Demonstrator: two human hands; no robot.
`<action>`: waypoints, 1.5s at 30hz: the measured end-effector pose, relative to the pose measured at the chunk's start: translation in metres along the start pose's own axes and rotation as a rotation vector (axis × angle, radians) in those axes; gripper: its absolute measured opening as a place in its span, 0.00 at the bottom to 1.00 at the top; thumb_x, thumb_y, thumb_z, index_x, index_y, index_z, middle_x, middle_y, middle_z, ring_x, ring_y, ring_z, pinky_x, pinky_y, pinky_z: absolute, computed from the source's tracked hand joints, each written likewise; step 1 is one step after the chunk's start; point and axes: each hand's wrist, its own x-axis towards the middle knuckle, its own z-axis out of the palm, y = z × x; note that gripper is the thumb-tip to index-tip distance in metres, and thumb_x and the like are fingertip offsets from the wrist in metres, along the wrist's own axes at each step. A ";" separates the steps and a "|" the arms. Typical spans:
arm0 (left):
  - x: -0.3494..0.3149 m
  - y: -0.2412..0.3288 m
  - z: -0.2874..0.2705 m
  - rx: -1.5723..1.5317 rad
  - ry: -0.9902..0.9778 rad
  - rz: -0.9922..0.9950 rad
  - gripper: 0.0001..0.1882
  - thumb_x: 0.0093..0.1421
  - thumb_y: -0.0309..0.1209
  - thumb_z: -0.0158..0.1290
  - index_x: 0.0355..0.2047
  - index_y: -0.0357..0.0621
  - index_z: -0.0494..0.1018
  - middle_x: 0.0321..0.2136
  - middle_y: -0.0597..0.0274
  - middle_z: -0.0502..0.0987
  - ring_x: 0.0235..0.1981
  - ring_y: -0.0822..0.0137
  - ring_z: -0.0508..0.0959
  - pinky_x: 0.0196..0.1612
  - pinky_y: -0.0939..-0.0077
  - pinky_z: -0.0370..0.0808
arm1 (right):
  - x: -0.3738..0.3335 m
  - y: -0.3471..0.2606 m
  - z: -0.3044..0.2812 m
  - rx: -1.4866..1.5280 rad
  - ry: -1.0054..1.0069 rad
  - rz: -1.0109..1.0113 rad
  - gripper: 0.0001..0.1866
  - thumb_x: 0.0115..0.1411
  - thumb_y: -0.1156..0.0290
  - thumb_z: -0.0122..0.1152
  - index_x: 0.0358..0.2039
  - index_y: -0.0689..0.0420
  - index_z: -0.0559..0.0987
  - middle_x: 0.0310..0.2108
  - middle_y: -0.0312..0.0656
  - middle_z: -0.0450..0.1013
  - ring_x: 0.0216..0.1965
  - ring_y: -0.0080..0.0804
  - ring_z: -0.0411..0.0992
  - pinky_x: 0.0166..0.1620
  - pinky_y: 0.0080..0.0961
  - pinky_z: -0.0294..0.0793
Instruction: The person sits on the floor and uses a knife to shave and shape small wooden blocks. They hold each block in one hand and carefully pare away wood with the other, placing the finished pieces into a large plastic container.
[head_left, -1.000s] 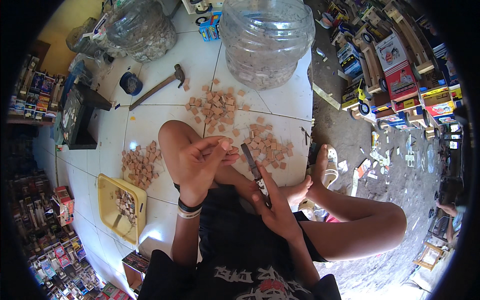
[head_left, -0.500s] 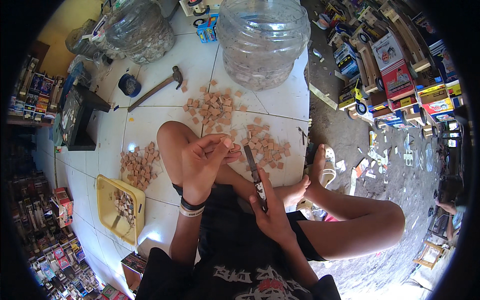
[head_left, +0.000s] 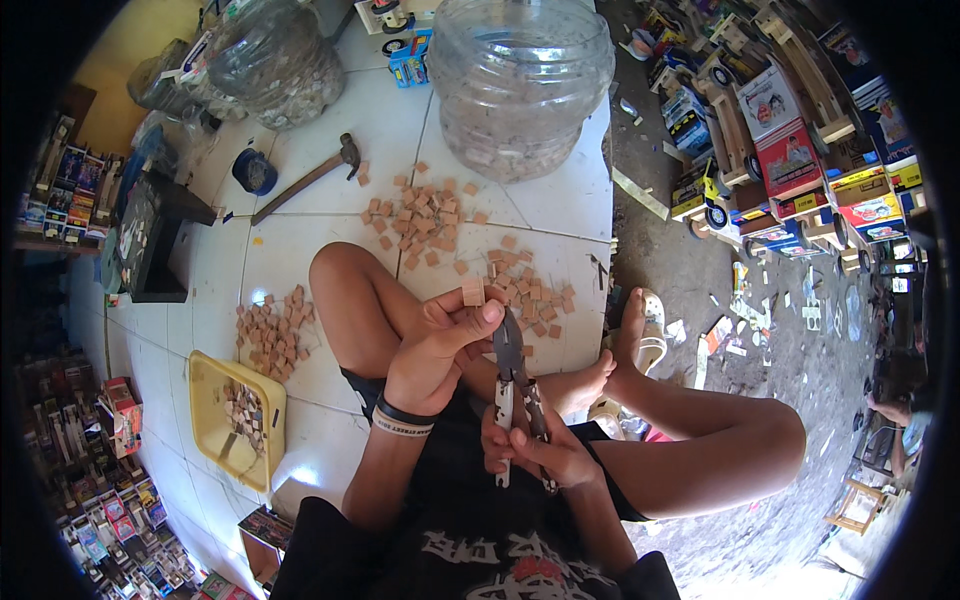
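Between the thumb and fingers of my left hand [head_left: 432, 352] is a small square wooden block [head_left: 473, 291], its flat face turned up. My right hand [head_left: 552, 455] grips the worn, white-coated handles of a pair of pliers [head_left: 509, 352]. The dark jaws point away from me and reach my left fingertips, beside the block; whether they pinch anything is too small to tell. Just beyond my hands lies a loose pile of similar blocks [head_left: 535, 292], with thin pins among them. Another pile [head_left: 425, 218] lies farther off, and a third [head_left: 275, 335] to the left.
A yellow tub [head_left: 205, 425] holding small pieces stands at left. On the white tiles are a hammer [head_left: 305, 190], a blue cup [head_left: 256, 172], a black stand [head_left: 165, 240] and a large clear plastic container [head_left: 520, 90]. Wooden toy trucks [head_left: 790, 150] are stacked at right.
My left hand has moved right and turned, bringing the block into view. The pliers have swung upright and their handles have spread, with the jaws now at my left fingertips.
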 end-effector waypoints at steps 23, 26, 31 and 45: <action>0.003 -0.019 0.001 0.460 0.113 0.425 0.11 0.69 0.20 0.55 0.50 0.33 0.74 0.42 0.59 0.80 0.49 0.66 0.82 0.56 0.70 0.79 | -0.006 -0.029 0.020 -0.347 0.322 0.046 0.44 0.73 0.69 0.55 0.79 0.48 0.38 0.58 0.49 0.69 0.59 0.37 0.72 0.55 0.30 0.73; 0.002 -0.021 0.002 0.403 0.107 0.422 0.11 0.68 0.19 0.55 0.50 0.33 0.74 0.43 0.59 0.81 0.49 0.66 0.82 0.57 0.71 0.78 | -0.006 -0.031 0.022 -0.331 0.331 0.049 0.44 0.73 0.68 0.56 0.79 0.47 0.39 0.57 0.49 0.69 0.59 0.37 0.72 0.54 0.31 0.74; 0.002 -0.021 0.003 0.437 0.083 0.446 0.10 0.68 0.19 0.56 0.49 0.32 0.75 0.43 0.58 0.81 0.48 0.66 0.82 0.56 0.71 0.79 | -0.005 -0.031 0.021 -0.324 0.335 0.047 0.45 0.73 0.67 0.56 0.79 0.48 0.39 0.56 0.49 0.69 0.58 0.37 0.73 0.54 0.31 0.74; 0.001 -0.022 0.002 0.472 0.110 0.476 0.10 0.67 0.19 0.57 0.48 0.31 0.77 0.44 0.54 0.83 0.46 0.66 0.83 0.55 0.71 0.80 | -0.007 -0.019 0.014 -0.349 0.325 0.019 0.41 0.73 0.69 0.57 0.78 0.52 0.44 0.52 0.43 0.71 0.48 0.27 0.72 0.50 0.27 0.75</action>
